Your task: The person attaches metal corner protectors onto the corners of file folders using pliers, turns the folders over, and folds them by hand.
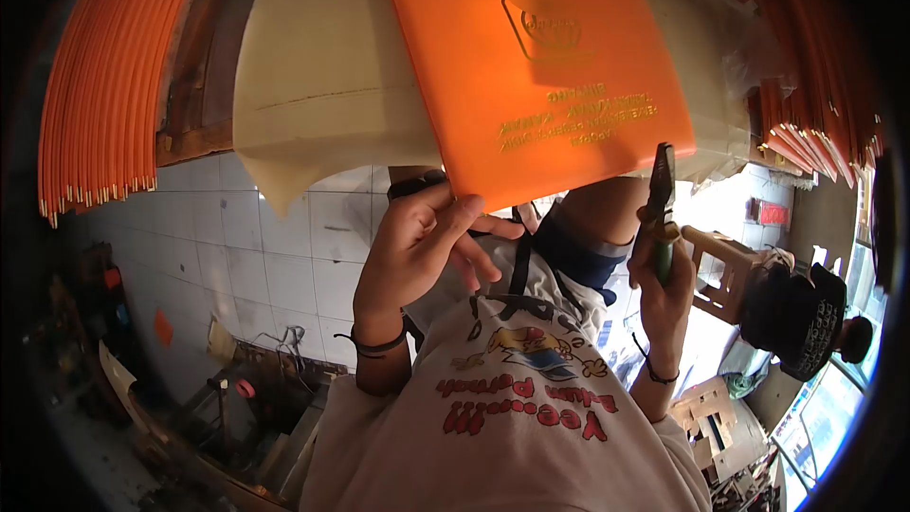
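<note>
While stacked covers (109,85) already show metal tips, one orange cover (559,76) has its corner hidden by the half-curled left hand (417,242), grip unclear, and the right hand (668,299) clasps pliers (664,261).

White tiled floor (284,265), bright window (817,431) at right

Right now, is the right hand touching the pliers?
Touching: the head view shows the right hand closed around the green handle of the pliers.
</note>
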Demonstrator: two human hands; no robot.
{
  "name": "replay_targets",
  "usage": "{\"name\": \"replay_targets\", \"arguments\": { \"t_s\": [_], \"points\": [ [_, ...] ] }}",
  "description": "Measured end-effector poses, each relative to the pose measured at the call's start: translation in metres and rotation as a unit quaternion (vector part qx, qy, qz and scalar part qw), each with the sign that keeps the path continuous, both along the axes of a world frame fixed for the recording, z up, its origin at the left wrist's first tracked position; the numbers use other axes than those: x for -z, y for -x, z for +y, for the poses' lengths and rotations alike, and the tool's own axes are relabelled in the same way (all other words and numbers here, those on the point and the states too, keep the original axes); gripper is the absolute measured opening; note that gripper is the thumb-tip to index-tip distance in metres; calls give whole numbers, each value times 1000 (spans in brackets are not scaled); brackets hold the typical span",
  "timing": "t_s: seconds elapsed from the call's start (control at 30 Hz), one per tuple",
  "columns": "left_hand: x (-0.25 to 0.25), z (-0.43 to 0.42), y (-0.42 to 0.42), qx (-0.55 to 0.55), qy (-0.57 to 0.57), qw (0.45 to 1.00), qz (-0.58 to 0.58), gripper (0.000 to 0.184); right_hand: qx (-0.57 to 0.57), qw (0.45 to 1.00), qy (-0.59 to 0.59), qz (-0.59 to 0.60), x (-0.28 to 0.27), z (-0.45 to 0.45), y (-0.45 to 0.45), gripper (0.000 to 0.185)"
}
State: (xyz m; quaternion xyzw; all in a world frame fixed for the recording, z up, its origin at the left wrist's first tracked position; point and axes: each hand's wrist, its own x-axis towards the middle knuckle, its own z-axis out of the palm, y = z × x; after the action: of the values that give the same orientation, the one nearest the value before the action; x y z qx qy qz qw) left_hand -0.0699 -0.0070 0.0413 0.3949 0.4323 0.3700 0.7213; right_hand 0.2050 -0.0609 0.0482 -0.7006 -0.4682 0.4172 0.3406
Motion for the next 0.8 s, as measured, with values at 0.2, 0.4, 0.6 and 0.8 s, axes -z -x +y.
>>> {"name": "replay_targets", "arguments": {
  "t_s": [0.2,0.4,0.6,0.8],
  "points": [
    [21,-4,-21,13,-18,997,-75,37,-67,990,119,38,-12,-30,13,9],
    [27,-1,-18,35,-61,992,-104,34,-75,976,199,53,-20,-39,24,14],
    [25,-2,-24,6,-64,994,-90,32,19,964,151,219,-19,-44,33,8],
    [28,-5,-29,-15,-79,995,-67,34,-95,986,112,75,-17,-41,30,12]
  ]
}}
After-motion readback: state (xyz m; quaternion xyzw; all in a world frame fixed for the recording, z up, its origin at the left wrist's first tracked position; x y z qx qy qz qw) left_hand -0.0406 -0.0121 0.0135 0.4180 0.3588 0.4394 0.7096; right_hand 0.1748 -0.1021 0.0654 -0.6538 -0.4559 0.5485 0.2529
